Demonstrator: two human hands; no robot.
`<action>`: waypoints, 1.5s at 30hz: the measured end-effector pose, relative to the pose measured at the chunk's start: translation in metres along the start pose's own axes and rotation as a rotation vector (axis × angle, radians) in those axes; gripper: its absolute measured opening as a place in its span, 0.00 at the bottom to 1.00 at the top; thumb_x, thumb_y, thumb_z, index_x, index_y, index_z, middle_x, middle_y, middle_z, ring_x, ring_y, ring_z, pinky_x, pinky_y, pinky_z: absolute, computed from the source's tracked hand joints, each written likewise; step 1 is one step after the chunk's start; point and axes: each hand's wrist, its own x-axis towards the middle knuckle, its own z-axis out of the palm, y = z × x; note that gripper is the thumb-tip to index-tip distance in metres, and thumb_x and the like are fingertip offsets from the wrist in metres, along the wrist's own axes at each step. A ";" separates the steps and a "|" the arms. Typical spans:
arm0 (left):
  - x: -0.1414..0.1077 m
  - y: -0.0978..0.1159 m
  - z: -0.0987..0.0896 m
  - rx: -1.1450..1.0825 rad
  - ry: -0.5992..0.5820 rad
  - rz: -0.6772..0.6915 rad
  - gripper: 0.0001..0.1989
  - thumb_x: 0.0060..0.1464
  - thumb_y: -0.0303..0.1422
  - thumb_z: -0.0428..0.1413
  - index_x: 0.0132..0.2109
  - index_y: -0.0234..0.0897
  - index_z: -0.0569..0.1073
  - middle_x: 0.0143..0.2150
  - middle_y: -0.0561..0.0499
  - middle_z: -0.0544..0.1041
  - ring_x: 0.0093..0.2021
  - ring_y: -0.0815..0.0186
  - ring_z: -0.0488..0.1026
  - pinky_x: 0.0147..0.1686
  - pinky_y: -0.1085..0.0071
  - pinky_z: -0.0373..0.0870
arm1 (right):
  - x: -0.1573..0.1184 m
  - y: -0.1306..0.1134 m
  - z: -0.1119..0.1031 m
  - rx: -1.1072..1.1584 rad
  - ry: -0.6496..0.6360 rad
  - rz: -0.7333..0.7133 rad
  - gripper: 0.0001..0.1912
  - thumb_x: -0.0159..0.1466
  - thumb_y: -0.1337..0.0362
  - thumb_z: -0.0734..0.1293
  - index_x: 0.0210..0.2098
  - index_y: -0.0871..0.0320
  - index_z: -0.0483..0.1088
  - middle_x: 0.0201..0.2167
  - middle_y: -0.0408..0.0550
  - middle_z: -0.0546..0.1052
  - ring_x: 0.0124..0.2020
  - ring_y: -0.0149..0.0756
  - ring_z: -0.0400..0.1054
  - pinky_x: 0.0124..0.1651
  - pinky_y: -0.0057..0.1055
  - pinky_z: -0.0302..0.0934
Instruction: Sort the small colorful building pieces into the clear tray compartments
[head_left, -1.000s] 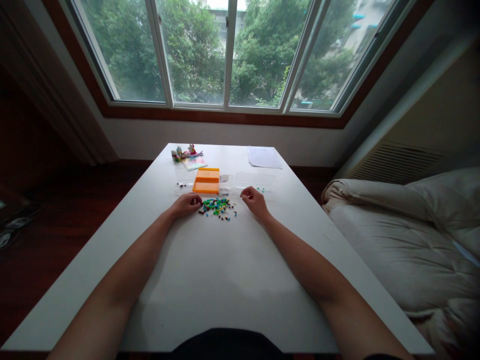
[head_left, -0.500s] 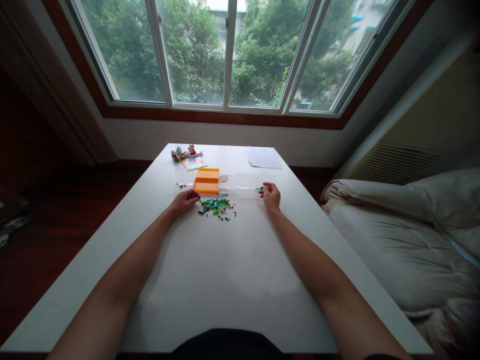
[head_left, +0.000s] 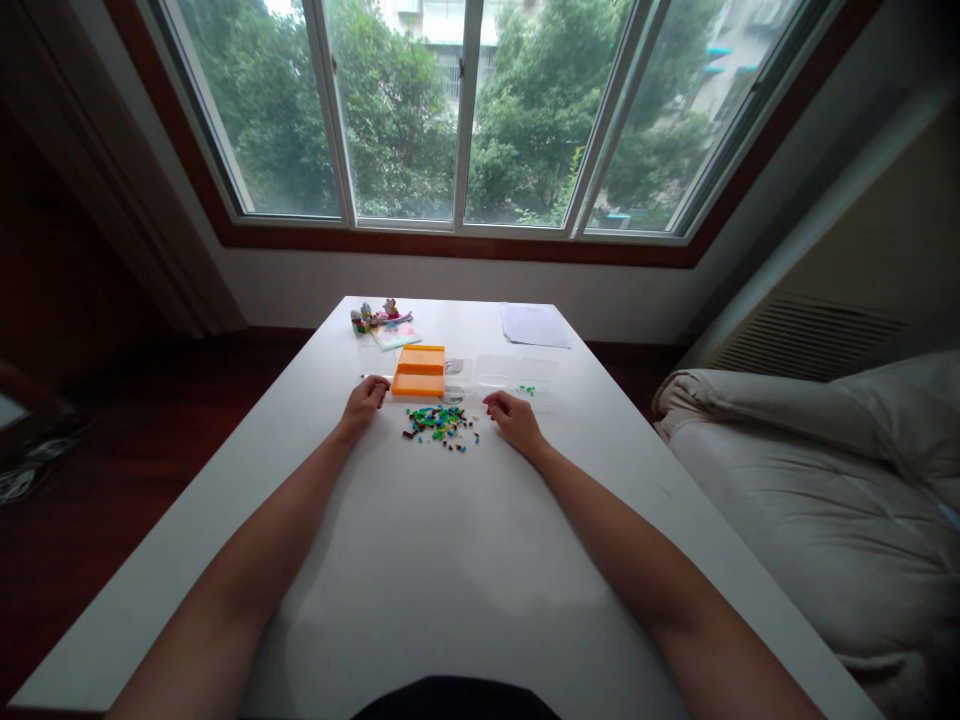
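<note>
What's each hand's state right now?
Left hand: curled beside the orange tray; any hold cannot be told.
Right hand: curled near the colored pieces; any hold cannot be told.

Place: a room in a home, most likely a living room. Evidence: padded cream sofa (head_left: 810,490) along the right edge; long curtain (head_left: 142,220) at upper left; dark reddish wood floor (head_left: 142,440) at left. Wide sliding window (head_left: 466,120) in a brown wooden frame (head_left: 450,244) spans the top, with leafy trees (head_left: 547,120) and part of a building (head_left: 450,70) beyond. White table (head_left: 450,560) at centre carries small toy figures (head_left: 375,316) and a heap of coloured pieces (head_left: 442,424). Slatted vent (head_left: 806,335) at right.
</note>
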 end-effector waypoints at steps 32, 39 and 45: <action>-0.016 0.017 0.016 0.395 -0.118 0.107 0.22 0.57 0.37 0.54 0.57 0.40 0.75 0.38 0.49 0.80 0.31 0.67 0.73 0.33 0.71 0.69 | -0.006 -0.024 0.016 -0.389 -0.160 -0.390 0.16 0.66 0.66 0.65 0.53 0.50 0.74 0.51 0.52 0.74 0.54 0.45 0.64 0.58 0.44 0.61; -0.018 0.022 0.017 0.504 -0.142 0.162 0.20 0.57 0.35 0.54 0.55 0.38 0.77 0.38 0.48 0.79 0.31 0.66 0.72 0.36 0.69 0.69 | -0.008 -0.019 0.019 -0.489 -0.203 -0.367 0.15 0.66 0.66 0.66 0.51 0.48 0.75 0.56 0.52 0.71 0.59 0.47 0.61 0.60 0.47 0.59; -0.018 0.020 0.017 0.507 -0.148 0.155 0.19 0.58 0.36 0.54 0.54 0.39 0.78 0.38 0.48 0.80 0.32 0.66 0.72 0.35 0.70 0.69 | -0.007 -0.017 0.014 -0.452 -0.173 -0.356 0.10 0.64 0.70 0.67 0.41 0.52 0.77 0.53 0.51 0.73 0.57 0.46 0.62 0.59 0.47 0.61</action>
